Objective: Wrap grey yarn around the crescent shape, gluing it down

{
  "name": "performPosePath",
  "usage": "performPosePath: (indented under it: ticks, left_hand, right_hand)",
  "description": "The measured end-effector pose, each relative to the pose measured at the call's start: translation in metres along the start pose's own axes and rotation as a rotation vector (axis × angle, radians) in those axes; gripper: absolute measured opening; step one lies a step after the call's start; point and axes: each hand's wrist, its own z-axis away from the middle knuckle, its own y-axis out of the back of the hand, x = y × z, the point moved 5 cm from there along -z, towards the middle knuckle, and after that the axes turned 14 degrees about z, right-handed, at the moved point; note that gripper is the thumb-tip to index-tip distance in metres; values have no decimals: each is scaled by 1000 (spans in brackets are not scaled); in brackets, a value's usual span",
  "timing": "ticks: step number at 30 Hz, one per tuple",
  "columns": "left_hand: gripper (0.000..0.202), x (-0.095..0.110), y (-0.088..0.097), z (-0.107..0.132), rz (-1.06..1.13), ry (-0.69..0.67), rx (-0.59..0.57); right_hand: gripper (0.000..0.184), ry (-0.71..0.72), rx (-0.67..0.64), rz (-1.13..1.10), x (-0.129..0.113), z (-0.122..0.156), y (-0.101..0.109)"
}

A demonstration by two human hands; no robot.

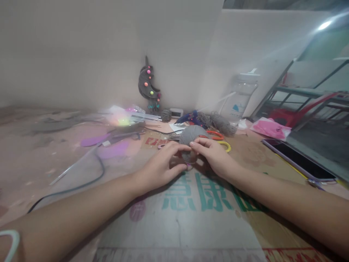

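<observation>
My left hand (163, 165) curves its thumb and fingers around the edge of a small grey yarn piece (188, 157). On the other side of that piece, my right hand (214, 154) is closed, with thumb and forefinger pinched at its upper edge. The two hands nearly meet over the printed cardboard (191, 225). Just behind the fingertips sits a ball of grey yarn (193, 132). Scissors with orange (216, 135) and yellow handles (225, 146) lie beside it, close to my right hand. Fine detail between the fingertips is blurred.
Against the wall hangs a grey moon ornament (145, 83) with coloured pompoms. A blue glue gun (188, 118), grey yarn skeins (222, 123) and a clear bottle (242, 96) stand at the back. A phone (298, 160) and pink packet (269, 128) lie right; a dark cable (92, 182) runs left.
</observation>
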Motion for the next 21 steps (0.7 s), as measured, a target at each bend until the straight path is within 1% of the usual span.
performPosePath:
  ticks: [7, 15, 21]
  left_hand:
    - [31, 0, 1, 0, -42, 4, -9]
    - [30, -5, 1, 0, -90, 16, -15]
    - [29, -6, 2, 1, -134, 8, 3]
  right_hand:
    - [38, -18, -15, -66, 6, -3, -3]
    - [36, -25, -16, -59, 2, -1, -4]
    - [34, -8, -34, -66, 5, -4, -6]
